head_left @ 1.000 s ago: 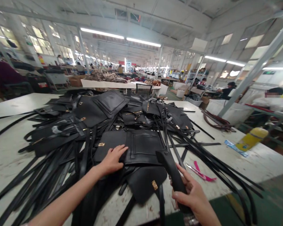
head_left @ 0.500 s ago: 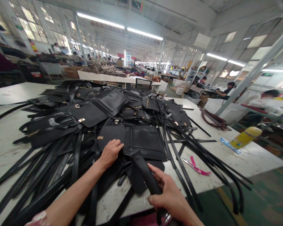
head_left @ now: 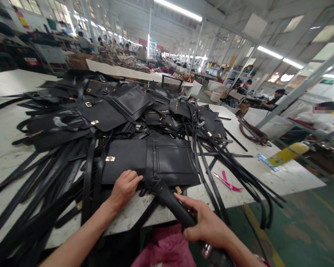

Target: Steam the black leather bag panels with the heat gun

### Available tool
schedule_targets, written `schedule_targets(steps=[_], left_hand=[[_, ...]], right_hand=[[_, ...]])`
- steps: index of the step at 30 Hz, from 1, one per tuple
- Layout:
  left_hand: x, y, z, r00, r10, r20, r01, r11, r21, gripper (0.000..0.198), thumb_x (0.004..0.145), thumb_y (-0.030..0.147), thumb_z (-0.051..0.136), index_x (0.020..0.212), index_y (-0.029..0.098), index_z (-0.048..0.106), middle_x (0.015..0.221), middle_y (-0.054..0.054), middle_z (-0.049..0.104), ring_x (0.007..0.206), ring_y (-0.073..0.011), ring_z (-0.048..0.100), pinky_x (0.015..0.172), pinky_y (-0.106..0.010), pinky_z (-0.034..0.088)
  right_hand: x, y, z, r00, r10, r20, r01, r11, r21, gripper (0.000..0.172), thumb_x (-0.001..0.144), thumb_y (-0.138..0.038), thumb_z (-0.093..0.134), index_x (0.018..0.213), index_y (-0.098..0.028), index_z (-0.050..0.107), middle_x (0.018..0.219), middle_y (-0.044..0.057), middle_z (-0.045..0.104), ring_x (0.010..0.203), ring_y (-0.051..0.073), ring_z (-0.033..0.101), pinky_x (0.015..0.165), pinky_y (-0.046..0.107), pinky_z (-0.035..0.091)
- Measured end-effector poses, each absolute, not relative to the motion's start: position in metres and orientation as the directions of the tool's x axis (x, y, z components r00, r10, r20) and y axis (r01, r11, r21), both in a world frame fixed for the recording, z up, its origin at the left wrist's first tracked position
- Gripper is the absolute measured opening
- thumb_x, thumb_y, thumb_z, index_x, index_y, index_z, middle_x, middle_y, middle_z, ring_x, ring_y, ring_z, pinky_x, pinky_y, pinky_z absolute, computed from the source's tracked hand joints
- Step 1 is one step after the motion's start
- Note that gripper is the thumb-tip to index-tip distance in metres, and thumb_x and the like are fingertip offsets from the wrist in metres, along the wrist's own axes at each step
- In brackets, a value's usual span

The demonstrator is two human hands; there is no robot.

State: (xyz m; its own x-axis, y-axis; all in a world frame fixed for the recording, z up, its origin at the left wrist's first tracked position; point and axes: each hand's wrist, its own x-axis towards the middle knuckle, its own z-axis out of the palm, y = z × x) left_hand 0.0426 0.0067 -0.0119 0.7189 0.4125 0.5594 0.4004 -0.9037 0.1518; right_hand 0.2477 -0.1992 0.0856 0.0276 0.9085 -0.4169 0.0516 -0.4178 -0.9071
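Observation:
My left hand [head_left: 124,188] rests with curled fingers on the near edge of a flat black leather bag panel [head_left: 153,161] that has a small gold clasp. My right hand [head_left: 206,222] is wrapped round the black handle of a tool [head_left: 174,205]; the tool's tip meets the panel's near edge. The panel lies at the front of a large heap of black leather pieces and straps [head_left: 100,111] on a white table [head_left: 281,174].
Pink-handled scissors [head_left: 227,183] lie on the table to the right. A yellow bottle [head_left: 288,154] lies on its side near the far right edge, beside brown straps [head_left: 252,134]. Pink cloth [head_left: 167,248] shows below the table edge. Other workers sit at tables beyond.
The panel has slid toward the near table edge with my left hand on it. My right hand with the tool has dropped lower and its tip now touches the panel's edge.

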Motion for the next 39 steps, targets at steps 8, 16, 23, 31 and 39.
schedule_targets(steps=[8,16,23,31,39], left_hand=[[0.044,0.007,-0.009,0.677,0.54,0.501,0.419,-0.841,0.342,0.021,0.085,0.015,0.04,0.08,0.014,0.06,0.072,-0.005,0.052,0.073,-0.0159,0.048,0.068,-0.029,0.042],[0.043,-0.043,0.005,0.372,0.928,0.005,0.336,-0.14,0.931,0.02,0.075,0.03,0.054,0.085,0.016,0.063,0.065,-0.002,0.059,0.056,-0.0135,0.052,0.053,-0.026,0.042],[0.065,-0.045,0.01,0.342,0.834,-0.432,-0.052,0.476,0.878,0.027,0.064,0.038,0.064,0.064,0.011,0.06,0.053,0.002,0.052,0.038,-0.0031,0.033,0.034,-0.016,0.02],[0.076,-0.049,0.006,0.297,0.849,-0.437,-0.087,0.48,0.873,0.011,0.059,0.019,0.063,0.065,0.011,0.058,0.053,0.0,0.057,0.038,-0.0032,0.037,0.034,-0.014,0.021],[0.068,-0.05,0.005,0.338,0.82,-0.462,-0.253,0.552,0.795,0.025,0.074,0.032,0.058,0.083,0.01,0.063,0.075,-0.009,0.067,0.059,-0.0126,0.058,0.046,-0.02,0.041]], right_hand=[[0.227,-0.163,0.084,-0.009,0.959,-0.285,0.12,-0.281,-0.952,0.081,0.051,-0.003,0.065,0.126,-0.029,0.047,0.101,-0.002,0.061,0.067,0.011,0.051,0.051,0.018,0.036],[0.249,-0.178,0.09,0.213,0.941,-0.262,-0.118,-0.241,-0.963,0.083,0.054,0.001,0.06,0.13,-0.026,0.04,0.092,-0.001,0.061,0.06,0.007,0.053,0.046,0.015,0.039],[0.252,-0.197,0.081,0.132,0.938,-0.321,-0.138,-0.303,-0.943,0.085,0.054,0.002,0.058,0.13,-0.027,0.038,0.085,-0.003,0.06,0.051,0.006,0.05,0.042,0.016,0.039],[0.242,-0.198,0.086,0.122,0.938,-0.325,-0.107,-0.314,-0.944,0.083,0.052,0.004,0.058,0.127,-0.027,0.044,0.103,0.0,0.06,0.064,0.006,0.049,0.05,0.015,0.033],[0.243,-0.188,0.082,0.025,0.929,-0.37,-0.068,-0.367,-0.928,0.085,0.051,0.003,0.062,0.127,-0.029,0.043,0.084,-0.004,0.057,0.056,0.006,0.044,0.046,0.016,0.03]])
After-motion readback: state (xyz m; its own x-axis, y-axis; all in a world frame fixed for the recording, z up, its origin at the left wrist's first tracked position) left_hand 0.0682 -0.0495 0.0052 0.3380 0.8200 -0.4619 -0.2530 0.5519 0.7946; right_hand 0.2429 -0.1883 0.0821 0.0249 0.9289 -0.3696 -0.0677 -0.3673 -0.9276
